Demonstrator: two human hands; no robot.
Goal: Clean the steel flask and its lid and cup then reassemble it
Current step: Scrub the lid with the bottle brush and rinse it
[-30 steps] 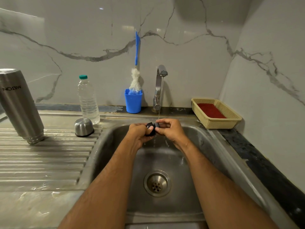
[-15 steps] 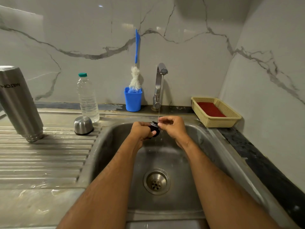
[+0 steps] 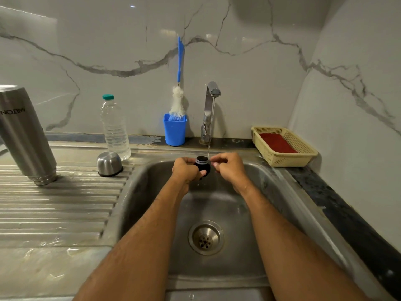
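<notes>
The steel flask stands upside down on the ribbed drainboard at the far left. Its steel cup rests mouth-down beside the sink's left rim. My left hand grips the small black lid over the sink basin, under a thin stream of water from the tap. My right hand is just right of the lid, fingers curled, fingertips touching or nearly touching its side.
A clear plastic bottle stands behind the cup. A blue holder with a bottle brush sits left of the tap. A yellow basket with a red cloth is at the right. The drain lies below my hands.
The lid has been turned between my hands and now shows more, upright in my left hand. My right hand has drawn slightly to the right of it.
</notes>
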